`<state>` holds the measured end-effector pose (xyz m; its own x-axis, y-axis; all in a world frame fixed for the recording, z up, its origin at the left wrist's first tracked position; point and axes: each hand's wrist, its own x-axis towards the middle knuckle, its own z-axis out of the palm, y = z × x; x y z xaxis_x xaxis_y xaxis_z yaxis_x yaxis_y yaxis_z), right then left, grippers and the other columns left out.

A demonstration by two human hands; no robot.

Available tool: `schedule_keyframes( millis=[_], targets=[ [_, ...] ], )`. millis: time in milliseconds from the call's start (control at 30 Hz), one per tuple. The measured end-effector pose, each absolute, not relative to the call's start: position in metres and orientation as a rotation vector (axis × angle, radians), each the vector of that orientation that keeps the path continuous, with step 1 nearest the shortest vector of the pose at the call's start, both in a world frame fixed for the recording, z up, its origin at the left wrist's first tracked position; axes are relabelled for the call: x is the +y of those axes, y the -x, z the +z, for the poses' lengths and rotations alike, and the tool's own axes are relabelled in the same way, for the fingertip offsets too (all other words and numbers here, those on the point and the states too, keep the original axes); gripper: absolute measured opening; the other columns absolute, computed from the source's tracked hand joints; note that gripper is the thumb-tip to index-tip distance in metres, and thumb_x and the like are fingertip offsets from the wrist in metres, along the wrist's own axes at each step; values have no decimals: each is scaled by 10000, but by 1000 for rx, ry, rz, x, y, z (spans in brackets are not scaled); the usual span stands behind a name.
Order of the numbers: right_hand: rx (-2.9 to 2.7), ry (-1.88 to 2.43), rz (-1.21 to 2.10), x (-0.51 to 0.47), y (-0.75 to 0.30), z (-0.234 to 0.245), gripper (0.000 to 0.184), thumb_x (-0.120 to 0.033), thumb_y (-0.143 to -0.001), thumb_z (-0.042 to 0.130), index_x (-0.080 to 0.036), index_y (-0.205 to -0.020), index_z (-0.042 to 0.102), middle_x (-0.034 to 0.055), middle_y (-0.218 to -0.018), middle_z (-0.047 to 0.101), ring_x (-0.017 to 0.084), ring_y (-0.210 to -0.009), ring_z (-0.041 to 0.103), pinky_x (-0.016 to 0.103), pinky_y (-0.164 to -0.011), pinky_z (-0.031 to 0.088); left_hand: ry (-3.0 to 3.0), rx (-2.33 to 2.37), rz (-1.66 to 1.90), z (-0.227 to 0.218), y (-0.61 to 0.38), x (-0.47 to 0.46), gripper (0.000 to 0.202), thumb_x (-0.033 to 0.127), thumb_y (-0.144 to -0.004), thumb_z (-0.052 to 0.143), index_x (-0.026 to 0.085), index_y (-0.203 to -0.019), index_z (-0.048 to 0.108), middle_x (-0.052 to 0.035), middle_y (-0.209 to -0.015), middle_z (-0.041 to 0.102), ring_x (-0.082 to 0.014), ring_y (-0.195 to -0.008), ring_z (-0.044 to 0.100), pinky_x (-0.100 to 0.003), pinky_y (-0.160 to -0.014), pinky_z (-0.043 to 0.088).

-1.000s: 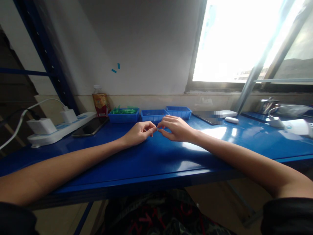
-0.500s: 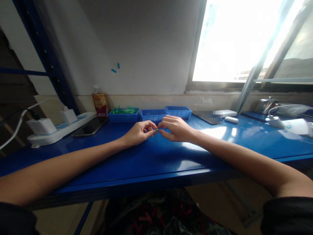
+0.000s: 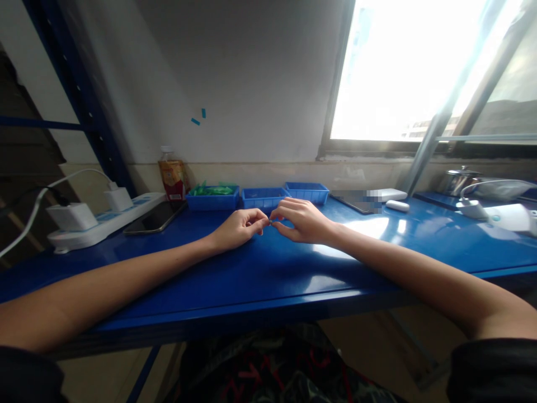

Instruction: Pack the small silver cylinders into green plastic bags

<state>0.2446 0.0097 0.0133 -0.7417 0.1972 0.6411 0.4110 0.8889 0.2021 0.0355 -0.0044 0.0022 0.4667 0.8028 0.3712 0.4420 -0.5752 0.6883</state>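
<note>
Both hands meet in the middle of the blue worktop (image 3: 260, 268), wrists resting on it. The left hand (image 3: 238, 227) and right hand (image 3: 300, 220) each have thumb and forefinger pinched down on the same tiny part (image 3: 269, 223), fingertips nearly touching and the other fingers loosely curled. The part is way too small to say what it is. It sits just above the worktop, right in front of the middle blue tray (image 3: 263, 197). The left blue tray (image 3: 212, 200) has green pieces (image 3: 212, 190) in it, and a third blue tray (image 3: 307, 193) is on the right. Off to the left there's a bottle (image 3: 172, 179), a dark phone (image 3: 155, 217) lying flat and a white power strip (image 3: 104, 221) with chargers plugged in.
</note>
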Motion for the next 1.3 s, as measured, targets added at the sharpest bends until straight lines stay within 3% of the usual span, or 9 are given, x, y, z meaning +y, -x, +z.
schedule_keyframes(
  millis=[300,533,967,1067,1167,1300],
  targets=[
    [-2394,640,-39,13,-240,9,107,-199,-790,606,-167,-883,648,29,-805,649,139,-739,599,233,-643,432,-2246,1059,980,0,-34,-2,361,477,-798,584,139,-917,625,5,-686,565,-116,-600,488,-230,-570,379],
    [-2331,638,156,16,-238,7,76,-182,-786,607,-149,-825,664,19,-765,676,115,-683,600,223,-630,434,-2351,1109,1025,-1,-34,-3,313,441,-808,586,156,-927,636,5,-692,606,-127,-639,534,-236,-612,391],
    [-2318,763,700,14,-236,12,247,-303,-828,570,-88,-841,688,31,-690,662,107,-613,557,223,-573,410,-2536,1118,1072,-3,-33,-9,205,344,-824,568,180,-929,632,22,-697,606,-93,-552,488,-197,-509,336],
    [-2336,778,561,13,-234,9,209,-286,-825,576,-109,-839,686,34,-728,680,112,-640,578,225,-603,420,-2577,1141,1073,-5,-34,-8,186,320,-827,563,197,-961,601,32,-701,603,-95,-555,500,-201,-532,349],
    [-2373,743,190,12,-237,11,138,-245,-804,584,-142,-823,672,33,-753,679,126,-676,595,232,-626,426,-2579,1167,1070,-7,-33,-5,286,304,-798,604,203,-1050,513,38,-729,607,-111,-588,536,-214,-578,380],
    [-2233,545,-409,8,-248,27,99,-226,-785,577,-158,-828,636,40,-744,639,154,-693,571,273,-647,437,-2650,1158,975,-6,-33,-2,119,248,-800,593,192,-877,522,3,-802,617,-148,-722,581,-249,-670,421]
  ],
)
